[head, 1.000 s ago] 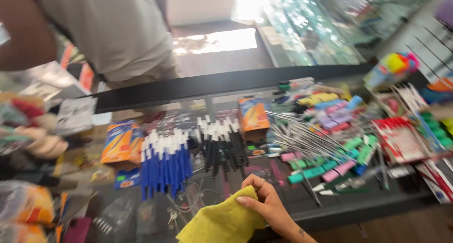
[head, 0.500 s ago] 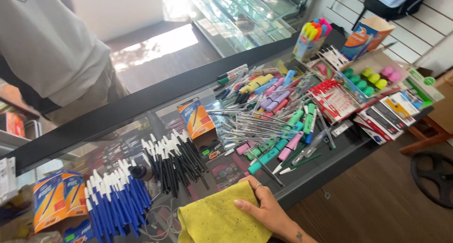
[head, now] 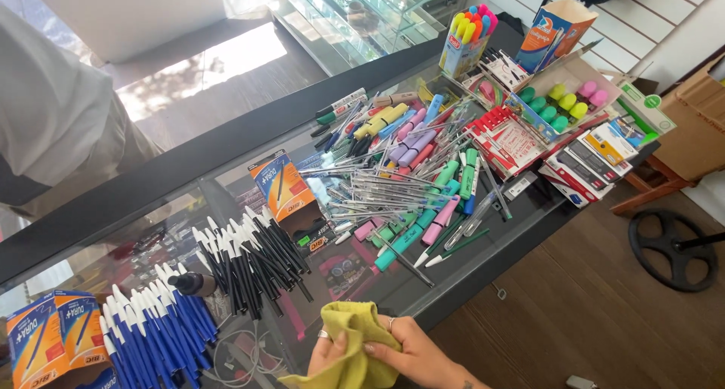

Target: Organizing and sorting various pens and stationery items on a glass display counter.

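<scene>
Now both hands hold the yellow cloth [head: 355, 344]; before, it lay flat under one hand. At the bottom of the frame, the left hand [head: 330, 351] and the right hand [head: 404, 349] bunch it up, just over the glass tabletop [head: 445, 279]. To wipe well, I think the cloth should stay folded and keep off the pens. Black pens [head: 253, 257] lie just above, blue pens [head: 151, 321] to the left. An orange box [head: 281, 186] sits mid frame, two more orange boxes [head: 57, 336] lower left, and red card packs [head: 510, 141] upper right.
</scene>
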